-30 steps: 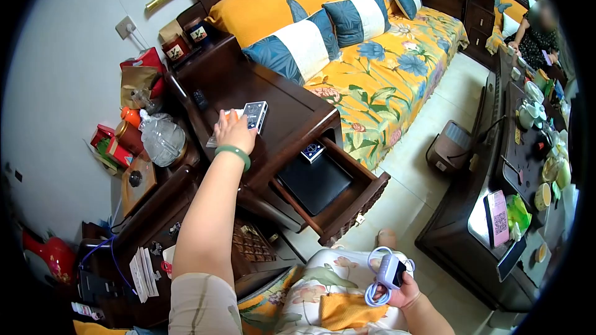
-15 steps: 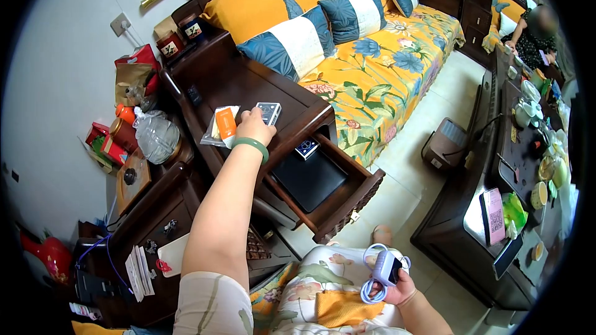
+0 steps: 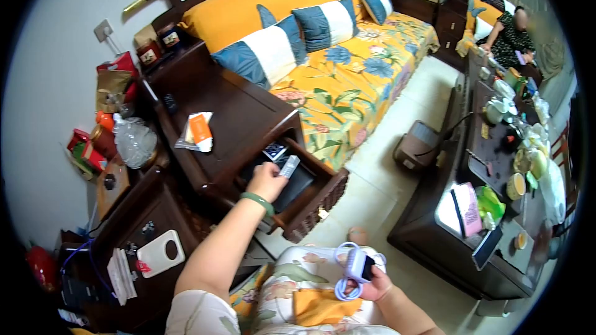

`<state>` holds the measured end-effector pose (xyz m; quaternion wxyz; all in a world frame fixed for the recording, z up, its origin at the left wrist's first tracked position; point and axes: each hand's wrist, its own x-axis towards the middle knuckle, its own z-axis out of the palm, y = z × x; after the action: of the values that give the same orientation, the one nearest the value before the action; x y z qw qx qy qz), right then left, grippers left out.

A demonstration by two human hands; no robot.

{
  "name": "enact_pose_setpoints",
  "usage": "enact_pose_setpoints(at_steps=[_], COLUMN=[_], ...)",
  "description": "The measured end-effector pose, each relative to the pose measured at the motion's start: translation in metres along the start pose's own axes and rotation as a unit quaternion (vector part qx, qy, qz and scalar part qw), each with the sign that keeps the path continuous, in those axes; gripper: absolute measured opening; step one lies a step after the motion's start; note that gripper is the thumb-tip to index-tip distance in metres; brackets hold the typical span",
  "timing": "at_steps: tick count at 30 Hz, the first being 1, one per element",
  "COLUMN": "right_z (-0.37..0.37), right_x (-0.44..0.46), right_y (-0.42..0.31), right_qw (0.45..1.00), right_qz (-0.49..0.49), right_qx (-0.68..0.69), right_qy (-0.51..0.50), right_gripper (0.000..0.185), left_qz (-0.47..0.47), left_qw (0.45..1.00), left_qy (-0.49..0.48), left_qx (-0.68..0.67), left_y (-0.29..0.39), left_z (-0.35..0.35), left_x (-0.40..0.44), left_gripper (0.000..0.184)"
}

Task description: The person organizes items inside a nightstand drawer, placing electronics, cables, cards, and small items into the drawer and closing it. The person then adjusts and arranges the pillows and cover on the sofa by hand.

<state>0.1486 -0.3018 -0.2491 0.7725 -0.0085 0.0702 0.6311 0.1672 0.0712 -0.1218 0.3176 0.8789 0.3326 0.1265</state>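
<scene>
I saw the drawer at mid-frame open from above, its carved front barring the left hand toward lower right; beyond ran open tiled floor, obstructed right of centre by a boxy brown unit.

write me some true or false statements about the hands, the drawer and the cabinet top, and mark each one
1. The left hand holds a small light box at the drawer. True.
2. The right hand is empty. False: it holds a pale purple device with a looped cord.
3. An orange-and-white packet lies on the cabinet top. True.
4. The drawer is fully closed. False: it is pulled open, with a blue-and-white box inside.
5. A green bangle circles the left wrist. True.
</scene>
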Motion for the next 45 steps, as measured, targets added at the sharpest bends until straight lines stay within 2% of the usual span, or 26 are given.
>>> enact_pose_setpoints(at_steps=[3,5,8,11,12,15,16,17,19,20,23,24,27,30,32,34,37,38,39,41,45], right_z=[0.006,0.006,0.004,0.001,0.004,-0.002,-0.005,-0.006,-0.001,0.003,0.005,0.002,-0.003,-0.007,-0.012,-0.010,-0.008,-0.006,-0.004,0.001,-0.006], right_x=[0.001,0.001,0.001,-0.002,-0.001,-0.002,-0.002,-0.001,0.000,0.001,-0.001,-0.001,-0.001,-0.002,-0.001,-0.003,-0.003,-0.003,-0.003,-0.001,0.000], right_y=[-0.002,-0.002,-0.001,-0.003,-0.003,-0.003,-0.003,-0.004,-0.002,-0.001,-0.002,-0.003,-0.004,-0.004,-0.005,-0.004,-0.006,-0.005,-0.004,-0.003,-0.005], right_qw=[1.000,1.000,1.000,0.999,0.999,0.999,0.999,0.999,0.999,0.999,0.999,0.999,0.999,0.999,0.997,0.999,0.999,0.999,0.999,1.000,0.999], right_qz=[0.025,0.016,0.023,0.020,0.020,0.027,0.029,0.031,0.032,0.035,0.026,0.029,0.033,0.038,0.056,0.047,0.044,0.039,0.033,0.026,0.031], right_qx=[0.007,0.002,0.013,0.022,0.025,0.021,0.017,0.018,0.021,0.038,0.021,0.021,0.019,0.020,0.024,0.014,0.000,0.001,0.003,0.008,0.010], right_qy=[0.006,0.011,0.010,0.011,0.016,0.021,0.020,0.010,-0.011,-0.017,0.004,-0.002,-0.012,-0.016,-0.036,-0.002,0.016,0.022,0.027,0.013,0.010], right_gripper=[0.072,0.070,0.071,0.071,0.071,0.071,0.071,0.071,0.072,0.072,0.071,0.071,0.071,0.070,0.070,0.070,0.071,0.071,0.071,0.072,0.073], left_qz=[-0.122,-0.183,-0.165,-0.091,-0.055,-0.044,-0.044,-0.003,-0.001,-0.031,-0.027,-0.022,0.096,0.021,0.015,-0.005,-0.028,-0.036,-0.060,-0.076,-0.050], left_qw=[0.989,0.982,0.983,0.986,0.981,0.962,0.963,0.963,0.968,0.964,0.939,0.939,0.930,0.885,0.859,0.842,0.885,0.907,0.945,0.964,0.981], left_qy=[0.088,0.050,0.075,0.064,0.083,0.165,0.137,0.159,0.040,-0.046,-0.110,-0.107,-0.074,-0.175,-0.185,-0.166,-0.076,-0.042,-0.029,-0.069,-0.039], left_qx=[0.007,0.015,0.022,0.121,0.168,0.214,0.227,0.219,0.248,0.260,0.326,0.327,0.348,0.431,0.476,0.514,0.459,0.419,0.321,0.245,0.182], left_y=[-0.011,-0.007,0.001,0.006,-0.004,-0.018,-0.010,-0.015,0.000,0.002,-0.003,0.002,-0.019,-0.013,-0.010,-0.010,-0.040,-0.046,-0.043,-0.051,-0.059], left_z=[-0.002,-0.007,-0.005,-0.012,-0.010,0.003,0.003,0.011,0.003,0.000,-0.001,-0.004,0.001,0.007,0.008,0.012,0.014,0.010,0.001,0.002,0.011], left_x=[0.017,0.021,0.010,-0.004,-0.002,-0.012,-0.017,-0.017,-0.021,-0.017,-0.010,-0.009,-0.002,-0.001,-0.008,-0.008,0.019,0.029,0.033,0.050,0.059], left_gripper=[0.026,0.029,0.029,0.029,0.035,0.042,0.048,0.049,0.050,0.048,0.046,0.044,0.049,0.053,0.053,0.050,0.041,0.036,0.029,0.029,0.042])
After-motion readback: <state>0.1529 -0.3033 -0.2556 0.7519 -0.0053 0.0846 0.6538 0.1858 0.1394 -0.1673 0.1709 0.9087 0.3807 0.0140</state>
